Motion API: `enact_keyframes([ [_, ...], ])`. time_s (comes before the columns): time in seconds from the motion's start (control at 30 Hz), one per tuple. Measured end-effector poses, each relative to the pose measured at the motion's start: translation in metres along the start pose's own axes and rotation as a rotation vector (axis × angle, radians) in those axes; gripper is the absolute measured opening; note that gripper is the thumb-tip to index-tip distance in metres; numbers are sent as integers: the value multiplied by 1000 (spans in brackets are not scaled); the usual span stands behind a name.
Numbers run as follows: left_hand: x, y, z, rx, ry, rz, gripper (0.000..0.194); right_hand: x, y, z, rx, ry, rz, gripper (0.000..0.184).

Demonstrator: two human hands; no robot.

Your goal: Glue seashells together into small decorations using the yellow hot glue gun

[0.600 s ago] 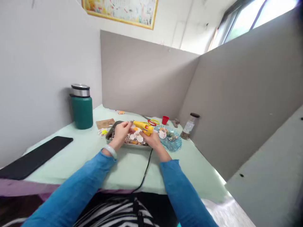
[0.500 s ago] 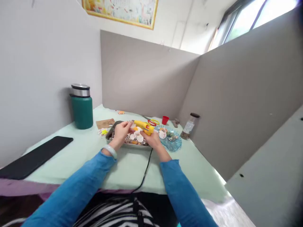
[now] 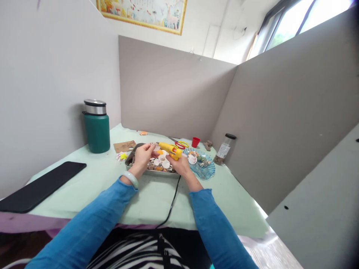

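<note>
My right hand (image 3: pixel 180 164) is wrapped round the handle of a yellow hot glue gun (image 3: pixel 169 148), whose nozzle points left. In front of the nozzle, the fingers of my left hand (image 3: pixel 143 157) are pinched on a small whitish piece (image 3: pixel 153 145), too small to make out exactly. Both hands are above a metal tray (image 3: pixel 150 173) that holds shells, pebbles and white discs. From the gun's side a black cord (image 3: pixel 174 198) runs down over the table's front edge.
Right of the tray are a blue scalloped plate (image 3: pixel 206 172) with small pieces, a red cup (image 3: pixel 195 142) and a tilted jar (image 3: pixel 224 149). Scissors (image 3: pixel 180 144) lie behind. At left are a green flask (image 3: pixel 97 127), brown card (image 3: pixel 124 146), yellow star (image 3: pixel 123 156) and black mat (image 3: pixel 43 185).
</note>
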State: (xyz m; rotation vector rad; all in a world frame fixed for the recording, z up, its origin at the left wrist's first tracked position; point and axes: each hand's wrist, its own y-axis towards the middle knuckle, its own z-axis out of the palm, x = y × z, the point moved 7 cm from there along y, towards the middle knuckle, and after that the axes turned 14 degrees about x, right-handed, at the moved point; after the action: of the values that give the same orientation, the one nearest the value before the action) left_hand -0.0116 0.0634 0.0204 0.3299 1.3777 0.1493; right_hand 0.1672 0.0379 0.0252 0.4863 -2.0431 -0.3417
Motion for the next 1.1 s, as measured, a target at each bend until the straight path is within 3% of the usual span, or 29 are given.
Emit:
enact_keyframes([
  [0.4, 5, 3, -5, -7, -82, 19, 40, -7, 0, -4, -56, -38, 25, 26],
  [1.1, 3, 1, -5, -22, -95, 4, 40, 0, -2, -3, -16, -22, 35, 23],
])
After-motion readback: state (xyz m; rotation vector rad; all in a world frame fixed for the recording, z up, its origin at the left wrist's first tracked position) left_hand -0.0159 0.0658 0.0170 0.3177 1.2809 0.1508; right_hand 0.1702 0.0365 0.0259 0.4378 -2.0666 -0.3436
